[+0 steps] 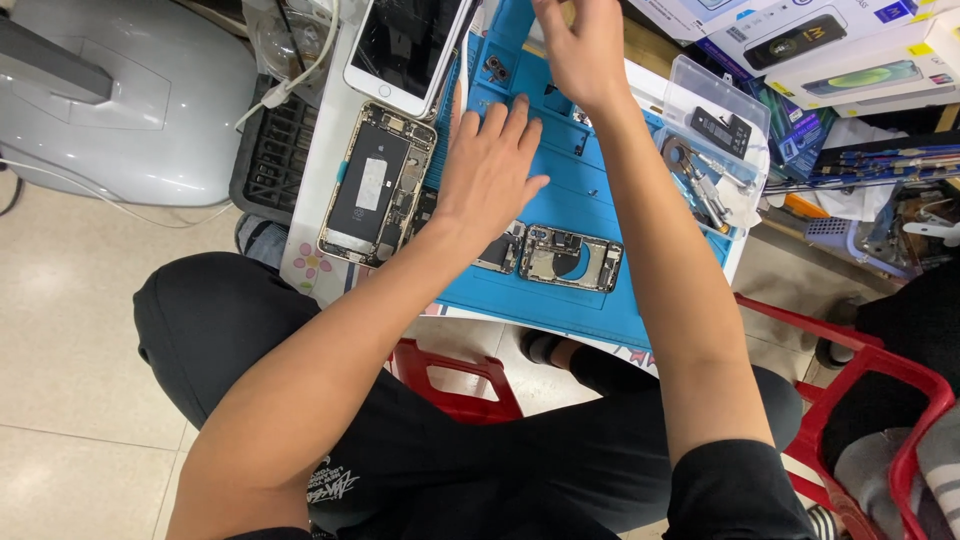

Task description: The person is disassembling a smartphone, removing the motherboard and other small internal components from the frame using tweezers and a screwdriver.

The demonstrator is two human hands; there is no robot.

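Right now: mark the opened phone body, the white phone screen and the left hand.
opened phone body [377, 185], head view, on the dark battery at its middle.
white phone screen [408, 42], head view, on the black glass.
left hand [488, 170], head view, on the back of the hand.

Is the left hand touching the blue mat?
Touching. In the head view the left hand lies flat, palm down, on the blue mat, fingers spread, with no gap showing under it.

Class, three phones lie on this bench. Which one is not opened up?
The white phone at the top, with its dark screen whole. The phone below it and the phone on the blue mat show bare insides.
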